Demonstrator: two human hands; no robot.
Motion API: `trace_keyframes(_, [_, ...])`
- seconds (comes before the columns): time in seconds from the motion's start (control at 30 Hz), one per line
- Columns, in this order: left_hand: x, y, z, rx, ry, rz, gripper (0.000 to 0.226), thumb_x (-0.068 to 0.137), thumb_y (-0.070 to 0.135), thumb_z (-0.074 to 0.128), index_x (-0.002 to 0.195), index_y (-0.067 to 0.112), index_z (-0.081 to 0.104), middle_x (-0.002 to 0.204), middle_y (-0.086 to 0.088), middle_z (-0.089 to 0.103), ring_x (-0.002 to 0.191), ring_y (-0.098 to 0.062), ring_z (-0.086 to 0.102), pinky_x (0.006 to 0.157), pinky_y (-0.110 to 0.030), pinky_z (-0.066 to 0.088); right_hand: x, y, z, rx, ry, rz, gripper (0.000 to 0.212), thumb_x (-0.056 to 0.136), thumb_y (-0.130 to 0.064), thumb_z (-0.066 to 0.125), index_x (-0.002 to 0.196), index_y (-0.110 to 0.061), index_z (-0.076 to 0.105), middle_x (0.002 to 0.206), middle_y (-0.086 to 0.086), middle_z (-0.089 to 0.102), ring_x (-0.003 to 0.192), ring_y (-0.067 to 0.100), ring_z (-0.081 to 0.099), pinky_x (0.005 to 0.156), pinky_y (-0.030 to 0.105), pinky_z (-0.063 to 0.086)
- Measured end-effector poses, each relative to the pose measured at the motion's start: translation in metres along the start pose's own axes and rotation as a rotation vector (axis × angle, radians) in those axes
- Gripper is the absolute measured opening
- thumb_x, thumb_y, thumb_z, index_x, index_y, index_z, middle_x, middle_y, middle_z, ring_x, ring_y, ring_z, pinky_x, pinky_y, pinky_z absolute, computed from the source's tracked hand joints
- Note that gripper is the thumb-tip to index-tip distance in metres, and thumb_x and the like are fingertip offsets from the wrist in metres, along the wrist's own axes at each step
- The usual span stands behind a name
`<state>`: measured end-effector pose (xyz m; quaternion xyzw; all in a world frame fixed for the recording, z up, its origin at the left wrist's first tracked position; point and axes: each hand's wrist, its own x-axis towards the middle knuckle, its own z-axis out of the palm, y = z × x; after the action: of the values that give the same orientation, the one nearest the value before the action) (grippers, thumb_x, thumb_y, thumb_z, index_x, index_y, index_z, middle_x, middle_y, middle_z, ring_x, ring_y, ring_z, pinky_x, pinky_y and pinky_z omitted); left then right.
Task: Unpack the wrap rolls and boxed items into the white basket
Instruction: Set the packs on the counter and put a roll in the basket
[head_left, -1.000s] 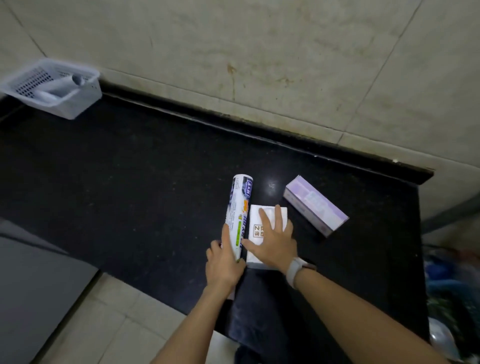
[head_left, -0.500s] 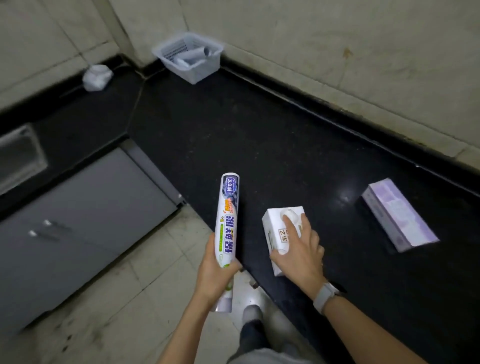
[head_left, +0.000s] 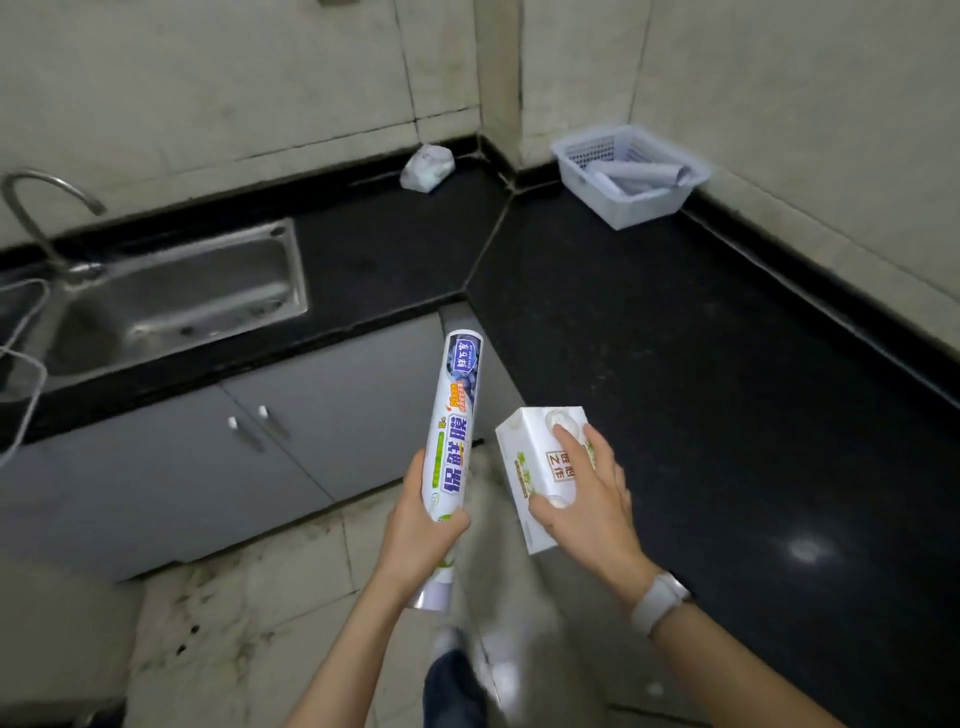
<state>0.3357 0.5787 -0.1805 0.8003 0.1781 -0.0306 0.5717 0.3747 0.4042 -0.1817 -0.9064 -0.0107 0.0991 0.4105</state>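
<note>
left hand (head_left: 423, 525): grip wrapped round roll (head_left: 457, 426), low end, for carrying.
right hand (head_left: 587, 499): grip holding box (head_left: 540, 467) from above.
basket (head_left: 631, 174): far corner of tabletop (head_left: 675, 338), rolls inside.

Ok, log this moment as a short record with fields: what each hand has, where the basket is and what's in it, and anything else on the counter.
left hand: grips the wrap roll near its lower end, roll tilted up, off the counter
right hand: holds the white box from above, at the counter edge
basket: on the counter in the far corner by the wall, with rolls lying in it
other: crumpled white bag on the counter at the back; sink with tap to the left
</note>
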Motion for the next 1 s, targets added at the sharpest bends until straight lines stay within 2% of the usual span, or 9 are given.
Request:
trace_keyframes(0.1, [0.056, -0.002, -0.058, 0.029, 0.009, 0.001, 0.051, 0.063, 0.014, 0.057, 0.097, 0.048, 0.042, 0.088, 0.007, 0.060, 0.072, -0.012, 0.055, 0.062, -0.021, 0.047, 0.057, -0.054, 0.038, -0.003, -0.016, 0.001, 0.081, 0.072, -0.031, 0.062, 0.140, -0.042, 0.018, 0.152, -0.008, 0.009, 0.135, 0.024, 0.020, 0.112, 0.042, 0.020])
trace_keyframes(0.27, [0.145, 0.005, -0.131, 0.067, 0.007, -0.046, 0.061, 0.063, 0.018, 0.058, 0.116, 0.040, 0.037, 0.096, 0.003, 0.061, 0.084, -0.022, 0.060, 0.069, -0.034, 0.052, 0.134, -0.123, 0.078, -0.031, -0.033, -0.014, 0.081, 0.072, -0.032, 0.063, 0.140, -0.039, 0.020, 0.153, -0.004, 0.011, 0.135, 0.026, 0.021, 0.113, 0.048, 0.022])
trace_keyframes(0.4, [0.213, 0.009, -0.156, 0.002, 0.003, -0.027, 0.069, 0.066, 0.010, 0.060, 0.128, 0.027, 0.037, 0.107, -0.008, 0.061, 0.087, -0.023, 0.060, 0.069, -0.031, 0.051, 0.190, -0.150, 0.090, -0.056, -0.008, 0.020, 0.080, 0.073, -0.031, 0.065, 0.140, -0.037, 0.022, 0.152, -0.003, 0.013, 0.133, 0.027, 0.025, 0.111, 0.047, 0.027])
trace_keyframes(0.47, [0.246, 0.012, -0.160, -0.014, -0.005, -0.032, 0.075, 0.072, 0.004, 0.062, 0.137, 0.023, 0.030, 0.114, -0.006, 0.059, 0.089, -0.021, 0.058, 0.073, -0.031, 0.047, 0.222, -0.158, 0.092, -0.054, 0.001, 0.037, 0.079, 0.073, -0.030, 0.065, 0.140, -0.035, 0.024, 0.152, -0.002, 0.014, 0.132, 0.028, 0.026, 0.110, 0.048, 0.029])
trace_keyframes(0.57, [0.296, 0.017, -0.163, -0.019, -0.019, -0.029, 0.080, 0.076, 0.003, 0.062, 0.142, 0.023, 0.021, 0.121, -0.003, 0.054, 0.097, -0.019, 0.056, 0.080, -0.030, 0.044, 0.278, -0.168, 0.094, -0.040, 0.023, 0.053, 0.078, 0.073, -0.028, 0.067, 0.140, -0.031, 0.027, 0.151, 0.000, 0.015, 0.132, 0.030, 0.027, 0.109, 0.050, 0.030])
trace_keyframes(0.7, [0.376, 0.032, -0.170, 0.021, -0.039, -0.017, 0.082, 0.075, 0.010, 0.064, 0.144, 0.026, 0.021, 0.124, -0.001, 0.054, 0.102, -0.017, 0.056, 0.080, -0.027, 0.043, 0.377, -0.184, 0.090, -0.100, 0.070, 0.087, 0.079, 0.074, -0.032, 0.067, 0.140, -0.030, 0.025, 0.151, 0.002, 0.015, 0.132, 0.034, 0.028, 0.108, 0.052, 0.030])
trace_keyframes(0.77, [0.425, 0.044, -0.172, 0.022, -0.052, -0.003, 0.084, 0.075, 0.010, 0.064, 0.144, 0.026, 0.019, 0.126, -0.001, 0.054, 0.104, -0.017, 0.056, 0.078, -0.024, 0.044, 0.439, -0.192, 0.086, -0.112, 0.077, 0.123, 0.079, 0.075, -0.036, 0.066, 0.141, -0.030, 0.023, 0.151, 0.003, 0.014, 0.131, 0.036, 0.027, 0.108, 0.053, 0.030])
trace_keyframes(0.9, [0.524, 0.073, -0.174, 0.041, -0.063, 0.010, 0.084, 0.077, 0.011, 0.064, 0.144, 0.028, 0.016, 0.123, 0.003, 0.050, 0.101, -0.012, 0.054, 0.062, -0.011, 0.041, 0.565, -0.202, 0.081, -0.073, 0.094, 0.242, 0.077, 0.077, -0.039, 0.063, 0.141, -0.030, 0.023, 0.152, 0.005, 0.014, 0.130, 0.041, 0.028, 0.108, 0.054, 0.027])
trace_keyframes(1.0, [0.591, 0.090, -0.176, 0.078, -0.042, -0.002, 0.087, 0.077, 0.013, 0.064, 0.145, 0.029, 0.013, 0.125, 0.001, 0.049, 0.102, -0.013, 0.053, 0.066, -0.013, 0.042, 0.646, -0.205, 0.084, -0.089, 0.132, 0.296, 0.077, 0.076, -0.042, 0.063, 0.141, -0.030, 0.024, 0.153, 0.006, 0.015, 0.130, 0.042, 0.029, 0.108, 0.055, 0.027])
